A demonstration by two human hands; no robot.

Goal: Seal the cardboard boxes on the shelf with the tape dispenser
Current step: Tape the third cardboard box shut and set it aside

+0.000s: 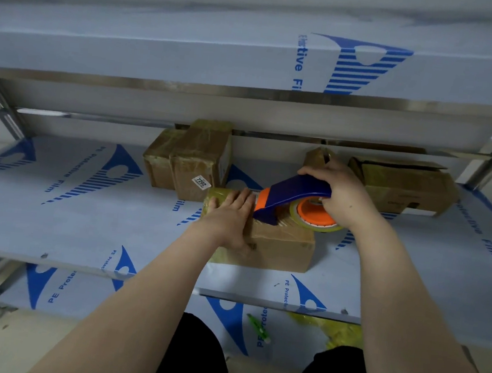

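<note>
1. Dark trousers nearest us; beyond them, a steel shelf wrapped in blue-printed protective film.
2. Cardboard box near the shelf's front edge; taped boxes and an open box stand behind.
3. Left hand: fingers straight, pressed flat on the box top.
4. Right hand: fingers curled round the tape dispenser, its nose on the box top beside our left fingertips.

White label on rear taped box reads "7202". Shelf film prints "PE Protective Film", blue.
</note>
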